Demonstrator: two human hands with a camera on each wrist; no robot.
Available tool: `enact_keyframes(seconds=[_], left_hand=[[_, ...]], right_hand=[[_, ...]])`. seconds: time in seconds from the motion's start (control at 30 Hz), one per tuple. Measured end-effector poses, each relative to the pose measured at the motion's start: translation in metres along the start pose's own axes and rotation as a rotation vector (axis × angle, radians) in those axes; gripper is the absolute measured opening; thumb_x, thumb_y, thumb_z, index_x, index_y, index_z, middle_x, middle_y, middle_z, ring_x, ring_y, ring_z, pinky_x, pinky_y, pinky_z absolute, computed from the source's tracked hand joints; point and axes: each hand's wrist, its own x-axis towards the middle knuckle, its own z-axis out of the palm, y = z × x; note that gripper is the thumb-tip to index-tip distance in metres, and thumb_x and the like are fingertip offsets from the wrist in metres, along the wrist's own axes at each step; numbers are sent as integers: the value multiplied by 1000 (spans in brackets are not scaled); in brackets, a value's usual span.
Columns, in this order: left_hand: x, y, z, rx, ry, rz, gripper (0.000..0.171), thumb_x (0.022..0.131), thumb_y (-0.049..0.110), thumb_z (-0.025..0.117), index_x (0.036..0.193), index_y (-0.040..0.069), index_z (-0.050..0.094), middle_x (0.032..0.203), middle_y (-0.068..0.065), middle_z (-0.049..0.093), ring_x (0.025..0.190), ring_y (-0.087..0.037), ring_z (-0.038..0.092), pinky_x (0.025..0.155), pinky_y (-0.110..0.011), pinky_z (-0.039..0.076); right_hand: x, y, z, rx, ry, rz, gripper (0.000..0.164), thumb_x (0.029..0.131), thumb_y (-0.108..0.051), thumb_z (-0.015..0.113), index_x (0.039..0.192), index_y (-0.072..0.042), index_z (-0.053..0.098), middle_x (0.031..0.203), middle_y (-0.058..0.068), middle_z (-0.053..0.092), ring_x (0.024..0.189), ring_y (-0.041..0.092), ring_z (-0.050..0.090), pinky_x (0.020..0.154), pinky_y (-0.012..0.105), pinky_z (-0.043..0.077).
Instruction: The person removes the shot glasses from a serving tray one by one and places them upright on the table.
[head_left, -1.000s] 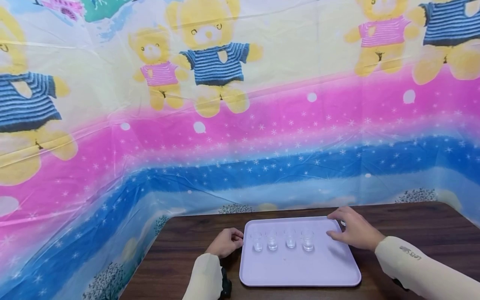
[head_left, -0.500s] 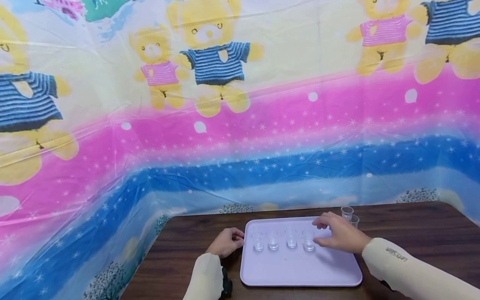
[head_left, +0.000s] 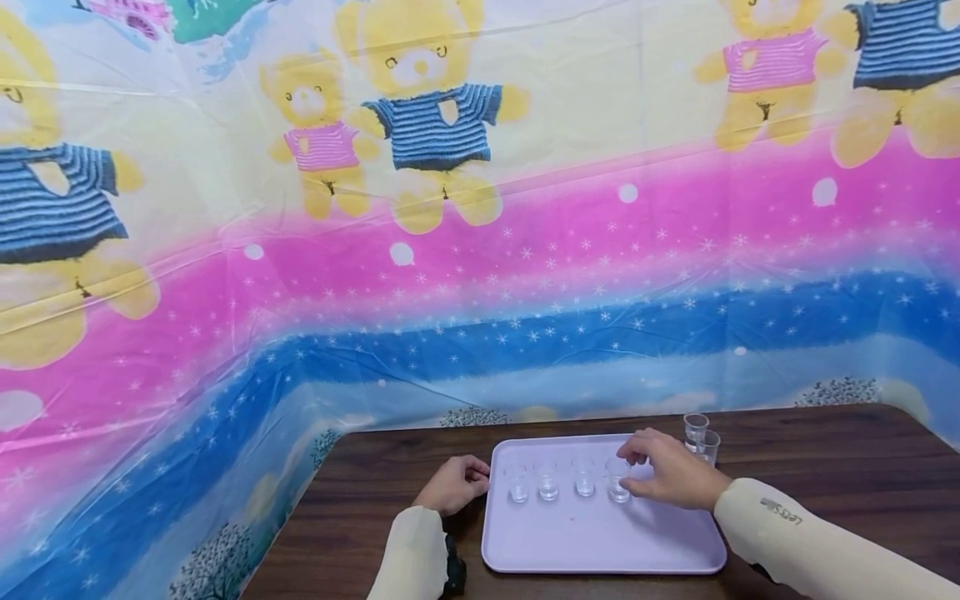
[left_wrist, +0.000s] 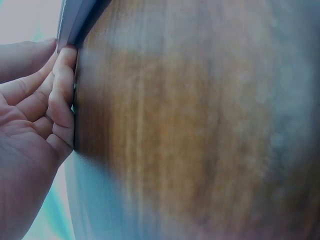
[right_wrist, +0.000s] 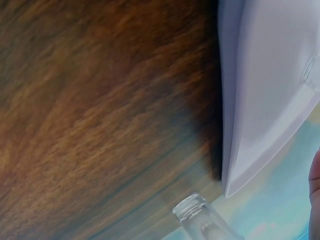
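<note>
A lilac tray (head_left: 570, 537) lies on the dark wooden table. Several small clear shot glasses stand in a row across it, the left one (head_left: 518, 486) nearest my left hand. At the tray's left edge, my left hand (head_left: 452, 485) pinches the rim; the left wrist view has its thumb and curled fingers meeting at the tray edge (left_wrist: 75, 22). My right hand (head_left: 671, 473) is at the rightmost shot glass (head_left: 619, 492), thumb in front and fingers behind, gripping its side. Only a sliver of that hand's finger (right_wrist: 315, 185) appears in the right wrist view.
Two more clear shot glasses, one at the back (head_left: 696, 423) and one closer (head_left: 711, 443), stand on the table (head_left: 817, 467) just beyond the tray's right side, partly behind my right hand. A printed bear curtain (head_left: 480, 292) hangs behind the table.
My right hand has moved left from the tray's far right corner to the rightmost glass, uncovering the two glasses on the table. My left hand and the row of glasses have stayed put.
</note>
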Motion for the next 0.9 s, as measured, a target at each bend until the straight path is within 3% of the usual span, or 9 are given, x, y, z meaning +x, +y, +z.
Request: enact_keyframes(seconds=[0.43, 0.9], left_hand=[[0, 0, 0, 5, 4, -21, 16, 89, 9, 64, 104, 3, 62, 87, -2, 58, 79, -18, 54, 75, -38, 47], [1, 0, -1, 7, 2, 4, 16, 88, 8, 64, 103, 3, 63, 87, -3, 59, 79, -18, 54, 74, -38, 47]], right_hand=[[1, 1, 3, -16, 20, 11, 24, 74, -21, 80, 90, -13, 64, 80, -9, 52, 74, 7, 49, 65, 26, 45], [-5, 10, -14, -18, 3, 34, 26, 77, -20, 78, 96, -11, 64, 84, -7, 55, 75, 8, 52, 66, 26, 46]])
